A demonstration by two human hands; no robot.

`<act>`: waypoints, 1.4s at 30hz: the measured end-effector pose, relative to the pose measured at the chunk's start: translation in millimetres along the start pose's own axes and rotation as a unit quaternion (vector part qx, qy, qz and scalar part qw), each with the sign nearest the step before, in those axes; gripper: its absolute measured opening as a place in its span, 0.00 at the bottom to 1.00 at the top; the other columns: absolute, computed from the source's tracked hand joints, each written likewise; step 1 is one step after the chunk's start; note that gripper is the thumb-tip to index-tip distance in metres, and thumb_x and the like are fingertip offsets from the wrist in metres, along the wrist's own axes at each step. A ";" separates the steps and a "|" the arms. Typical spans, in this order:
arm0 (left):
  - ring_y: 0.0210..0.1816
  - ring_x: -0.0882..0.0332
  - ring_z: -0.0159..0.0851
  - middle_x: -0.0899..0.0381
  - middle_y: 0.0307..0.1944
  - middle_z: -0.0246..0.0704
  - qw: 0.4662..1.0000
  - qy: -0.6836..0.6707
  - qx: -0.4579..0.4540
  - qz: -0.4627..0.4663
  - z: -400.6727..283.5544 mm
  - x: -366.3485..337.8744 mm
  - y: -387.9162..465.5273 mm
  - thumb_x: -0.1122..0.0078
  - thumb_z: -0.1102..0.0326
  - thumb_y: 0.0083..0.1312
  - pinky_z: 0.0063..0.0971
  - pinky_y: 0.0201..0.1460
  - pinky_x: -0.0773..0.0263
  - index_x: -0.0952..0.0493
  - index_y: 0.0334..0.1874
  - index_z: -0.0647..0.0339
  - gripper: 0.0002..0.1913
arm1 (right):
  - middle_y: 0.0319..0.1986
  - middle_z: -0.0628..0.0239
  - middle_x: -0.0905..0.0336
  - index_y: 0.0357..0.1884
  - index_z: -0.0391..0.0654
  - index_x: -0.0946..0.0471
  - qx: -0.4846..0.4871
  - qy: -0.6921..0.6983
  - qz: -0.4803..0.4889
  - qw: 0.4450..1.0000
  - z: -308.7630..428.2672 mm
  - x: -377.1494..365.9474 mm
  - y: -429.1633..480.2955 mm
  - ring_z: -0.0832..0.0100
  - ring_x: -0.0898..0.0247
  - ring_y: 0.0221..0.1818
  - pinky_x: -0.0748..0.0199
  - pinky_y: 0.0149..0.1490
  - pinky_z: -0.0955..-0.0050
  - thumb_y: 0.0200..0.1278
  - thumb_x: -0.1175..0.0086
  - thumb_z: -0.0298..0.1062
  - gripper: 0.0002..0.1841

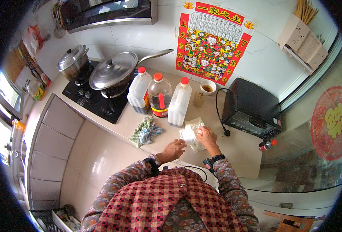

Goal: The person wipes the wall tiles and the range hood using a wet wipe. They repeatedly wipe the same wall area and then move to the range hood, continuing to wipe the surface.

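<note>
A soft white pack (198, 121), which looks like wet wipes with a raised lid, lies on the counter in front of me. My right hand (207, 137) is over its right side, fingertips drawn together on its top; whether a sheet is between them is too small to tell. My left hand (172, 150) hovers at the pack's lower left edge with its fingers apart and nothing in them. To its left, green-and-white and blue-and-white cloths (146, 132) lie crumpled at the counter's edge.
Behind the cloths and pack stand several red-capped plastic jugs (160, 95), a glass jar (199, 99) and a white bowl (212, 89) of brown liquid. A black oven (250, 110) with a loose plug (226, 132) is right. Lidded pans (113, 71) sit on the gas hob (107, 108) at left.
</note>
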State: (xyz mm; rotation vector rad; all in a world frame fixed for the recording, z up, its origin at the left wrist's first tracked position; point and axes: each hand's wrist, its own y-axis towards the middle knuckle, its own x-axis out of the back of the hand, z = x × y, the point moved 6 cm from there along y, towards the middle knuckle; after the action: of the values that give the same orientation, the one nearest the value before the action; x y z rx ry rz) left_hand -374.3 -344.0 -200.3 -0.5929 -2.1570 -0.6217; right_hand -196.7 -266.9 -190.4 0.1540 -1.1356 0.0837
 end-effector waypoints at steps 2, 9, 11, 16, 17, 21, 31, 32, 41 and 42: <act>0.53 0.28 0.50 0.27 0.52 0.40 1.000 -0.006 0.017 -0.002 3.7 -0.2 -0.3 0.40 0.66 0.62 0.41 0.55 0.29 0.25 0.51 0.59 0.15 | 0.43 0.57 0.23 0.49 0.50 0.24 0.032 0.015 0.023 0.999 2.2 3.6 -6.1 0.52 0.24 0.45 0.24 0.47 0.55 0.58 0.41 0.37 0.16; 0.52 0.26 0.50 0.26 0.50 0.41 0.999 -0.027 0.032 -0.015 5.8 -3.7 1.6 0.40 0.65 0.63 0.41 0.53 0.27 0.26 0.51 0.58 0.15 | 0.41 0.58 0.24 0.46 0.51 0.24 0.075 0.051 0.065 0.994 -1.6 3.2 4.8 0.51 0.24 0.43 0.25 0.46 0.53 0.60 0.44 0.34 0.11; 0.50 0.25 0.50 0.26 0.49 0.42 0.999 -0.030 0.034 -0.030 3.4 -0.3 4.0 0.40 0.66 0.63 0.40 0.51 0.26 0.26 0.50 0.58 0.14 | 0.41 0.59 0.24 0.43 0.50 0.24 0.075 0.050 0.062 0.994 -4.1 -3.0 12.4 0.50 0.24 0.42 0.25 0.45 0.53 0.60 0.44 0.35 0.09; 0.43 0.22 0.50 0.24 0.43 0.42 0.991 -0.083 0.073 -0.076 2.7 20.1 17.5 0.41 0.69 0.63 0.40 0.44 0.24 0.24 0.45 0.60 0.10 | 0.39 0.59 0.24 0.39 0.47 0.28 0.088 0.025 0.007 0.996 -8.5 -15.2 18.0 0.52 0.24 0.40 0.25 0.43 0.55 0.61 0.45 0.33 0.07; 0.42 0.22 0.50 0.24 0.42 0.42 0.989 -0.096 0.084 -0.079 3.4 22.4 21.2 0.41 0.70 0.63 0.39 0.42 0.24 0.24 0.44 0.60 0.09 | 0.38 0.58 0.25 0.39 0.45 0.29 0.085 0.042 -0.003 0.995 -10.5 -15.6 14.6 0.52 0.25 0.40 0.26 0.42 0.55 0.61 0.45 0.33 0.08; 0.43 0.23 0.51 0.23 0.40 0.41 0.990 -0.086 0.027 -0.113 2.9 22.8 42.7 0.40 0.70 0.61 0.41 0.44 0.25 0.23 0.44 0.60 0.10 | 0.37 0.55 0.26 0.38 0.43 0.31 0.123 0.048 -0.059 0.989 -11.7 -9.5 -15.1 0.49 0.26 0.40 0.28 0.42 0.54 0.62 0.48 0.29 0.06; 0.43 0.20 0.45 0.21 0.40 0.40 0.982 0.175 -0.011 0.068 12.3 -42.3 102.4 0.43 0.66 0.57 0.36 0.37 0.21 0.20 0.33 0.60 0.07 | 0.39 0.51 0.30 0.42 0.39 0.30 0.176 0.117 -0.077 0.975 12.0 11.7 -64.3 0.46 0.30 0.41 0.29 0.46 0.55 0.65 0.55 0.28 0.07; 0.43 0.20 0.44 0.21 0.40 0.40 0.979 0.192 -0.002 0.073 10.2 -43.4 102.8 0.43 0.66 0.57 0.36 0.37 0.21 0.19 0.32 0.60 0.07 | 0.39 0.51 0.29 0.42 0.39 0.30 0.171 0.107 -0.071 0.977 12.3 9.9 -65.7 0.46 0.30 0.41 0.29 0.46 0.55 0.64 0.54 0.28 0.07; 0.38 0.17 0.50 0.18 0.35 0.44 0.975 0.188 0.025 0.118 3.8 -42.6 112.2 0.39 0.63 0.54 0.41 0.37 0.21 0.18 0.32 0.62 0.10 | 0.39 0.56 0.27 0.42 0.41 0.28 0.245 0.074 -0.102 0.961 15.9 5.0 -77.9 0.50 0.27 0.42 0.27 0.44 0.56 0.58 0.46 0.24 0.10; 0.39 0.17 0.50 0.18 0.35 0.45 0.974 0.191 0.026 0.119 6.2 -42.2 110.8 0.39 0.62 0.54 0.41 0.37 0.21 0.18 0.32 0.62 0.10 | 0.39 0.56 0.27 0.42 0.41 0.28 0.184 0.117 -0.082 0.973 8.8 0.7 -74.5 0.51 0.27 0.42 0.27 0.44 0.56 0.57 0.45 0.24 0.10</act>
State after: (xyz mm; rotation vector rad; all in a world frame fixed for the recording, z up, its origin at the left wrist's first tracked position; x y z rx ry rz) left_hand -287.7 -263.5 -211.6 -0.6356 -1.7079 -0.5006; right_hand -193.5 -341.8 -192.1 0.5535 -0.8604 0.1614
